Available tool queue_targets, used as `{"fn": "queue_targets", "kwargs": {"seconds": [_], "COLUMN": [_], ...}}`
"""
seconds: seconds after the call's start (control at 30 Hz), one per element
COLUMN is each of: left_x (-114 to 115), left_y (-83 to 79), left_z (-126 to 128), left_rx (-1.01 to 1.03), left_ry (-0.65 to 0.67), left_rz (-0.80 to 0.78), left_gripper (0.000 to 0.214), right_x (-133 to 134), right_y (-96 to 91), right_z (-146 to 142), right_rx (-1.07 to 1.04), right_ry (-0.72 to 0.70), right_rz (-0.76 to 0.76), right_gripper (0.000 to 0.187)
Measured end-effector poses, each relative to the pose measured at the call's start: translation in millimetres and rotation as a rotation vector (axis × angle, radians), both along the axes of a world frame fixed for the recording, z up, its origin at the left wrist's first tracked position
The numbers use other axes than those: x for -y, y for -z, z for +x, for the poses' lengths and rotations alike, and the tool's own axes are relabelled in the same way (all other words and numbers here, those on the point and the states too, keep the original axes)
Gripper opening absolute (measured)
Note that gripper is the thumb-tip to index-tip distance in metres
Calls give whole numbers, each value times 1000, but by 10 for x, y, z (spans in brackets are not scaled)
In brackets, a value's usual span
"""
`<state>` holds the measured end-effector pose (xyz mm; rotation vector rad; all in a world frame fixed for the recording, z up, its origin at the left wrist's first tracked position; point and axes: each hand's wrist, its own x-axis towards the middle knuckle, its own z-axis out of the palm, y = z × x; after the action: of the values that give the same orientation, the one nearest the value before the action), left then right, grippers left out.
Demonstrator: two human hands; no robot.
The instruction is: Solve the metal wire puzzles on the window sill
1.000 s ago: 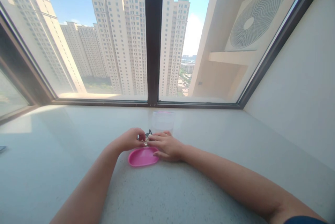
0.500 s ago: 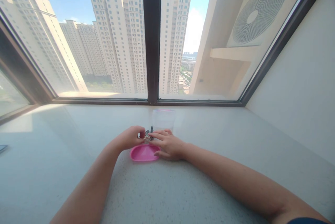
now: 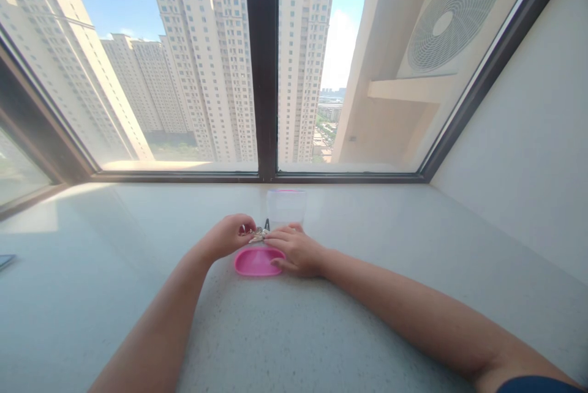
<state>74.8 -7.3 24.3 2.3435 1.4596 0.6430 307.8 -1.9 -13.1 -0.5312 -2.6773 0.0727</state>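
A pink oval dish [image 3: 258, 263] rests on the pale speckled surface between my hands. Just beyond it lies a small cluster of shiny metal pieces [image 3: 258, 235], too small to name surely, with a dark pointed piece [image 3: 267, 224] sticking up. My left hand [image 3: 232, 235] has its thumb and fingers curled together at the left side of the cluster; what they pinch is mostly hidden. My right hand [image 3: 294, 250] lies with fingers stretched out at the cluster's right edge, its thumb touching the dish's right rim.
A clear plastic bag [image 3: 287, 206] with a pink strip along its top lies behind my right hand, near the window frame [image 3: 184, 176]. At the far left edge sits a flat, thin object [image 3: 6, 261]. A white wall [image 3: 519, 154] rises on the right.
The pink dish has shifted slightly right and away from me. My left hand has moved a little farther out and right, and the metal pieces lie differently. My right hand has barely moved.
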Motion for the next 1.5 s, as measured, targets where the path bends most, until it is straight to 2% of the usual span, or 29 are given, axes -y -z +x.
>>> {"fn": "queue_targets", "kwargs": {"seconds": [0.17,0.33,0.53,0.73,0.9,1.1,1.23,1.4,1.5], "left_x": [11,22,21,24,35,34,42,53,67], "left_y": [-11,-26,-11,9,2,-11,-26,-40,-45], "left_z": [74,133,119,131,142,156,157,140,163], "left_rx": [123,184,268,409,454,459,433,463,522], "left_ry": [63,59,18,49,55,56,44,35,66], "left_rz": [57,71,20,-80,-91,-83,-51,-54,-117], "left_gripper": [16,19,19,16,19,18,16,17,17], "right_x": [28,32,29,18,6,-11,-16,-37,-48], "right_y": [-48,-49,-33,-13,20,58,75,90,92], "right_z": [13,27,42,64,78,79,79,82,75], "right_rx": [-3,3,-24,-92,-164,-200,-214,-351,-474], "right_ry": [49,61,47,25,-10,-5,-17,35,109], "right_rz": [25,32,19,-21,-65,-39,-33,-89,-138], "right_gripper": [51,54,51,47,43,44,37,34,43]}}
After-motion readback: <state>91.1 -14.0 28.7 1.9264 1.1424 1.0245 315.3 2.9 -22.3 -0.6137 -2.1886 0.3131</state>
